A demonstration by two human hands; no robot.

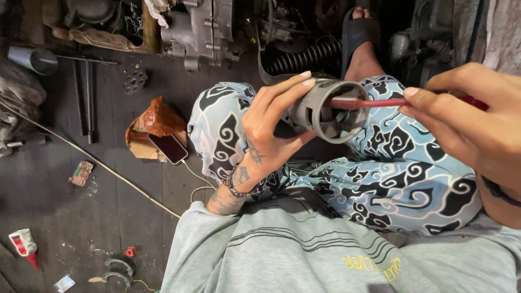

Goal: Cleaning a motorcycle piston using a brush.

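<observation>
- A grey metal cylinder, hollow and open at one end, sits above the person's lap, over the blue patterned trousers.
- The left hand is clamped around the cylinder's closed end, fingers stretched along its top, open mouth turned to the right.
- The right hand pinches a red stick-like tool between thumb and fingers; the tool's tip reaches inside the cylinder's mouth.
- The person sits cross-legged on a dark floor, wearing a grey shirt; a foot in a black sandal shows beyond the cylinder.
- Left of the knee lies a phone with a cable, resting against a crumpled orange-brown bag.
- Further out: a black coil spring, a grey engine casing, a long T-shaped wrench, a small red-and-white tube.
</observation>
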